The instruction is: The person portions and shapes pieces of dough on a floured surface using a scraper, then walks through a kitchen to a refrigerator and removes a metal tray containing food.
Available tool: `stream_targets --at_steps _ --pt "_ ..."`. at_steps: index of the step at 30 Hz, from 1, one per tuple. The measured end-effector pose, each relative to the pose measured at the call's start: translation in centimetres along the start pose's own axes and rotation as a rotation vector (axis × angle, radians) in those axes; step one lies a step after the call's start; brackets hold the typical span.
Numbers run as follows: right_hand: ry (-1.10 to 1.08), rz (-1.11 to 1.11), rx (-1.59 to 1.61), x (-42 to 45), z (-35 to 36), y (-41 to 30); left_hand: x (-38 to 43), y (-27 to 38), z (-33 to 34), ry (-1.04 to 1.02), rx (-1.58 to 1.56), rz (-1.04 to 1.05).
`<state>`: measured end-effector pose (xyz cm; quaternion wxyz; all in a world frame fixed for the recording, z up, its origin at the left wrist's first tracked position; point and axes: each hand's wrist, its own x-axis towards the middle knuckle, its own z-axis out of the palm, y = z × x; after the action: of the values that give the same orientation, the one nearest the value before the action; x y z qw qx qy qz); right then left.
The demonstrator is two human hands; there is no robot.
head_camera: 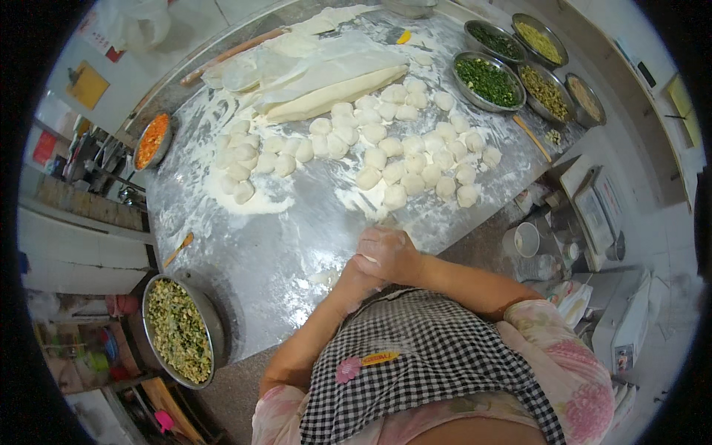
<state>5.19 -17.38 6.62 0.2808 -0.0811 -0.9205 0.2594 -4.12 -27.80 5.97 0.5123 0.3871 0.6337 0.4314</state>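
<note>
My right hand [392,253] is closed over my left hand [359,278] at the near edge of the floured metal table [256,250]. A bit of pale dough [368,258] shows between them, mostly hidden by the fingers. Beyond my hands lie many small round dough pieces [413,183], with another cluster of dough pieces [243,153] further left. A long roll of dough [339,94] rests behind them, partly under a translucent plastic sheet [328,69]. Loose flour covers much of the surface around the pieces.
A large metal bowl of chopped green-and-yellow filling [179,334] stands at the near left, with a wooden spatula [178,250] behind it. A bowl of orange filling [153,142] is further back. Several bowls, including one of chopped greens [488,82], stand far right. A rolling pin [233,54] lies behind.
</note>
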Motion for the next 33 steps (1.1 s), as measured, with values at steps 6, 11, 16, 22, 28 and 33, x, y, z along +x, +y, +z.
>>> stream_targets --at_steps 6,11,16,22,28,33 --pt "0.090 -0.027 -0.399 1.3 1.1 9.3 -1.0 7.8 -0.4 -0.060 0.470 0.896" --pt "0.117 0.565 0.593 3.3 -0.6 7.9 3.2 9.7 -1.7 0.161 0.706 0.782" --pt "0.053 1.414 1.569 1.2 -3.2 8.5 8.1 3.5 -2.1 0.291 0.795 0.579" --pt "0.091 1.247 1.315 4.4 -9.2 16.7 15.5 -2.4 -6.5 0.775 0.705 0.333" --pt "0.074 1.081 0.829 11.5 -16.9 28.0 16.5 -2.8 -5.3 0.842 0.983 0.226" --pt "0.069 0.882 0.399 18.3 -18.4 39.2 16.4 -1.8 -5.5 0.820 0.992 0.150"
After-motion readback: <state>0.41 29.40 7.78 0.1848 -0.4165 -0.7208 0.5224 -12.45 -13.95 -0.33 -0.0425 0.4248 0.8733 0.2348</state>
